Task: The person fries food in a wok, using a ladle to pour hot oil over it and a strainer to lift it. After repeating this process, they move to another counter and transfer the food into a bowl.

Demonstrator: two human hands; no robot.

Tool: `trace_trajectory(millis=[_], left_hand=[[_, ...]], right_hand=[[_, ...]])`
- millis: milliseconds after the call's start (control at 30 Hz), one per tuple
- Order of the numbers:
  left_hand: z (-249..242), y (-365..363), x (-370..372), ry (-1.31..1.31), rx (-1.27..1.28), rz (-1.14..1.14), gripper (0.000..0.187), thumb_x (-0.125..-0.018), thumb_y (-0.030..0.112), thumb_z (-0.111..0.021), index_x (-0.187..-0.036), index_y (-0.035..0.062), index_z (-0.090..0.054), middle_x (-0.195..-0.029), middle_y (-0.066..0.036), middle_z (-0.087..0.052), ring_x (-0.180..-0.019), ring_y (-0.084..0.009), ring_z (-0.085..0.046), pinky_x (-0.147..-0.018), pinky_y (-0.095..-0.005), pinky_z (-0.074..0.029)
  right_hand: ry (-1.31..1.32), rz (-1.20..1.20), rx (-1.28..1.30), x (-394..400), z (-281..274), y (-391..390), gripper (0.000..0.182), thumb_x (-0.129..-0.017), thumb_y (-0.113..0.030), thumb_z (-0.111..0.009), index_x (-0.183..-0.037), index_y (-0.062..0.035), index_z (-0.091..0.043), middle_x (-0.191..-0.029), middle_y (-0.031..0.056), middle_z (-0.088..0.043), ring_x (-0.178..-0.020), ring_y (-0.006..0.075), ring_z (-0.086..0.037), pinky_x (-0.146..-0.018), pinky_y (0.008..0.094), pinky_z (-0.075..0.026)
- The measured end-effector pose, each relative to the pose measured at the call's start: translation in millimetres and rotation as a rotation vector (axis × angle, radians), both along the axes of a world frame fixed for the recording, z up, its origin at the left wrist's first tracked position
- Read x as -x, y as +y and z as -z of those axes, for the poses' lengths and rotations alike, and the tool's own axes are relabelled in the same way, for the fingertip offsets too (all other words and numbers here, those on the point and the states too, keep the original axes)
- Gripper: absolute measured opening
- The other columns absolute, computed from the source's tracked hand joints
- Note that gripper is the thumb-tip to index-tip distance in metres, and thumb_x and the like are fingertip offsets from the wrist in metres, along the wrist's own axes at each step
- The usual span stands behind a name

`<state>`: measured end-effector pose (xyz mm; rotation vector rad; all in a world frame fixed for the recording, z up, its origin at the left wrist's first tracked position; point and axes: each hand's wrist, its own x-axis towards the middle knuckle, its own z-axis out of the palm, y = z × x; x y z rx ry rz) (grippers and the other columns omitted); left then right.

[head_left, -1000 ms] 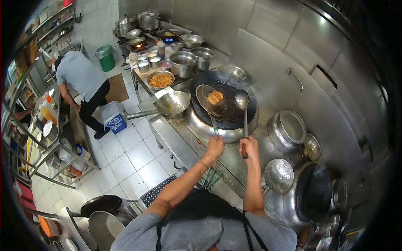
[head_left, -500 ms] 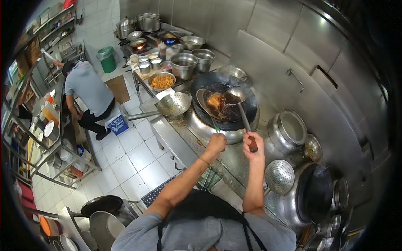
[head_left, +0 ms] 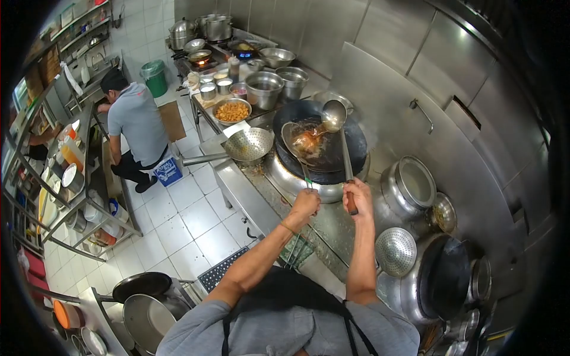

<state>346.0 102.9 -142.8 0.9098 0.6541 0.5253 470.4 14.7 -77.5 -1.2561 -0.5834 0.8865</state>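
Closed around the thin handle of a wire strainer [head_left: 292,155] is my left hand [head_left: 306,203]. The strainer sits over a large dark wok [head_left: 356,139], and a lump of browned food [head_left: 306,142] lies in it. In my right hand [head_left: 358,199] is the wooden grip of a metal ladle [head_left: 334,114]. The ladle's bowl is tilted above the wok, and brown liquid, apparently oil, runs from it onto the food. My fingers wrap both handles.
Left of the wok rest a perforated skimmer [head_left: 249,144] and a bowl of fried pieces [head_left: 232,111]. Steel pots [head_left: 265,89] stand behind. A second skimmer [head_left: 396,251] and another wok [head_left: 446,273] are at right. A co-worker [head_left: 138,121] sits low on the left.
My right hand has raised and tipped the ladle, and liquid now pours onto the food. The strainer stays nearly in place. The co-worker's head and raised arm have shifted.
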Motion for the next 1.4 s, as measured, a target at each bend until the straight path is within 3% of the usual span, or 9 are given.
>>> trace_trajectory(millis=[333, 433, 533, 700, 967, 1300, 1333, 1367, 1400], left_hand=[[19.1, 23.5, -18.8, 0.094, -0.13, 0.011, 0.012, -0.086, 0.012, -0.04, -0.077, 0.0065, -0.045, -0.057, -0.001, -0.042, -0.047, -0.0119, -0.04, -0.041, -0.0268, -0.03], [25.5, 29.7, -25.9, 0.069, -0.079, -0.019, 0.013, -0.082, 0.009, -0.039, -0.076, 0.0039, -0.05, -0.057, -0.004, -0.047, -0.044, -0.0131, -0.043, -0.037, -0.0296, -0.033], [22.7, 34.5, -25.0, 0.07, 0.013, 0.029, 0.013, -0.083, 0.012, -0.041, -0.078, 0.0037, -0.05, -0.059, -0.005, -0.048, -0.045, -0.0136, -0.044, -0.038, -0.0291, -0.034], [4.4, 34.2, -11.2, 0.073, 0.088, 0.032, 0.014, -0.084, 0.013, -0.041, -0.081, 0.0037, -0.051, -0.062, -0.004, -0.049, -0.047, -0.0135, -0.045, -0.038, -0.0289, -0.035], [19.2, 33.3, -3.5, 0.099, 0.03, 0.078, 0.023, -0.084, 0.01, -0.039, -0.097, 0.0011, -0.055, -0.06, -0.004, -0.049, -0.046, -0.0119, -0.044, -0.038, -0.0272, -0.034], [50.5, 22.8, -14.2, -0.133, 0.055, -0.017, 0.017, -0.079, 0.006, -0.043, -0.079, 0.0044, -0.06, -0.05, -0.002, -0.044, -0.034, -0.0132, -0.038, -0.031, -0.0282, -0.028], [44.2, 19.1, -14.9, 0.072, -0.211, -0.05, 0.01, -0.073, 0.009, -0.052, -0.068, 0.0065, -0.061, -0.053, -0.006, -0.053, -0.038, -0.0174, -0.047, -0.035, -0.0329, -0.037], [106.2, 31.7, -45.0, 0.219, -0.932, -0.077, 0.01, -0.063, 0.015, -0.06, -0.059, 0.0067, -0.06, -0.06, -0.011, -0.059, -0.05, -0.0236, -0.056, -0.046, -0.0378, -0.044], [80.2, 30.1, -36.1, 0.351, -1.174, 0.112, 0.021, -0.078, 0.014, -0.05, -0.085, -0.0021, -0.06, -0.06, -0.008, -0.055, -0.05, -0.0184, -0.055, -0.047, -0.0319, -0.046]], right_hand=[[-0.411, 0.232, 0.282, 4.8, 33.1, -8.1, 0.008, -0.071, -0.004, -0.051, -0.078, 0.0001, -0.05, -0.056, 0.0031, -0.049, -0.038, 0.0109, -0.046, -0.034, 0.0231, -0.037], [-0.126, 0.207, 0.233, -2.9, 27.9, -19.3, 0.01, -0.072, -0.007, -0.052, -0.079, 0.0003, -0.052, -0.057, 0.0031, -0.049, -0.037, 0.0102, -0.045, -0.032, 0.0239, -0.035], [0.669, -0.015, -0.046, -31.1, 21.1, -31.0, 0.022, -0.077, -0.013, -0.05, -0.092, 0.0027, -0.054, -0.063, 0.0038, -0.051, -0.039, 0.0095, -0.042, -0.028, 0.0247, -0.03], [0.844, -0.047, -0.177, -33.2, 20.7, -22.5, 0.027, -0.08, -0.012, -0.046, -0.099, 0.007, -0.05, -0.068, 0.0041, -0.05, -0.043, 0.0091, -0.043, -0.028, 0.0235, -0.031], [0.546, -0.025, -0.161, -19.3, 17.3, 8.1, 0.023, -0.077, -0.009, -0.051, -0.097, 0.0024, -0.052, -0.064, 0.0053, -0.052, -0.042, 0.0095, -0.044, -0.027, 0.0226, -0.03], [-0.272, 0.173, 0.103, 8.0, 15.3, 11.6, 0.004, -0.073, -0.004, -0.05, -0.077, -0.0041, -0.049, -0.05, 0.0007, -0.042, -0.036, 0.0093, -0.041, -0.03, 0.0233, -0.031], [-0.238, 0.2, 0.079, 7.7, 20.6, 11.9, 0.003, -0.072, -0.004, -0.05, -0.074, -0.0056, -0.048, -0.049, -0.0011, -0.039, -0.036, 0.0087, -0.038, -0.031, 0.0231, -0.03], [-0.255, 0.238, 0.116, 7.3, 23.4, 11.6, 0.004, -0.072, -0.004, -0.051, -0.072, -0.0061, -0.048, -0.05, -0.0021, -0.037, -0.036, 0.0079, -0.036, -0.031, 0.0229, -0.03], [-0.279, 0.221, 0.108, 1.1, 29.7, 11.3, 0.005, -0.071, -0.005, -0.051, -0.071, -0.0069, -0.047, -0.05, -0.0019, -0.038, -0.036, 0.0076, -0.036, -0.03, 0.023, -0.03]])
